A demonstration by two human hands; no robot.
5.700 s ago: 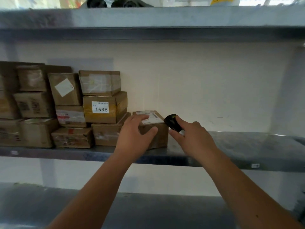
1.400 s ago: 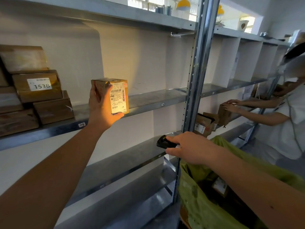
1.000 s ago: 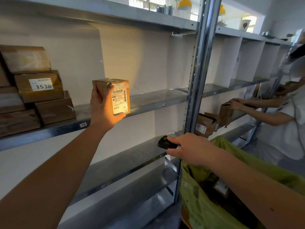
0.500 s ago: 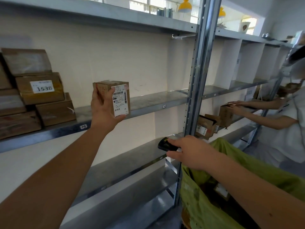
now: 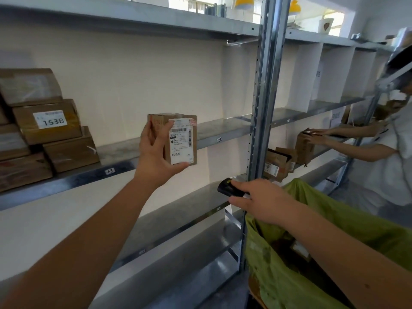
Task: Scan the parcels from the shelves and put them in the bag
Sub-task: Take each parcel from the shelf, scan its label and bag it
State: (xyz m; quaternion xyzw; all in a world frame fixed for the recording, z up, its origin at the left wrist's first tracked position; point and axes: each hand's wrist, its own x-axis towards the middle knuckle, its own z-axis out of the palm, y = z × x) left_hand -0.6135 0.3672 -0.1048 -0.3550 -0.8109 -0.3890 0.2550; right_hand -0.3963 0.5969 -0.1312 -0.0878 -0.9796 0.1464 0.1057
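Brown cardboard parcel [image 5: 178, 139] stands upright in the left hand [image 5: 156, 157], fingers and thumb clamped round it, white label turned toward the camera, held in front of the metal shelf [image 5: 223, 128]. Lower right, the right hand [image 5: 263, 201] holds a small black scanner [image 5: 227, 187], fingers curled on it, just above the open green bag [image 5: 278, 275]. More parcels [image 5: 44, 134] sit stacked at the left of the shelf. Another person [image 5: 379, 152] handles a box [image 5: 304, 144] at far right

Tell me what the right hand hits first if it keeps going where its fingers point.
Probably the grey metal shelf upright just beyond the right hand and its black handheld scanner; depth is unclear, so it may pass in front.
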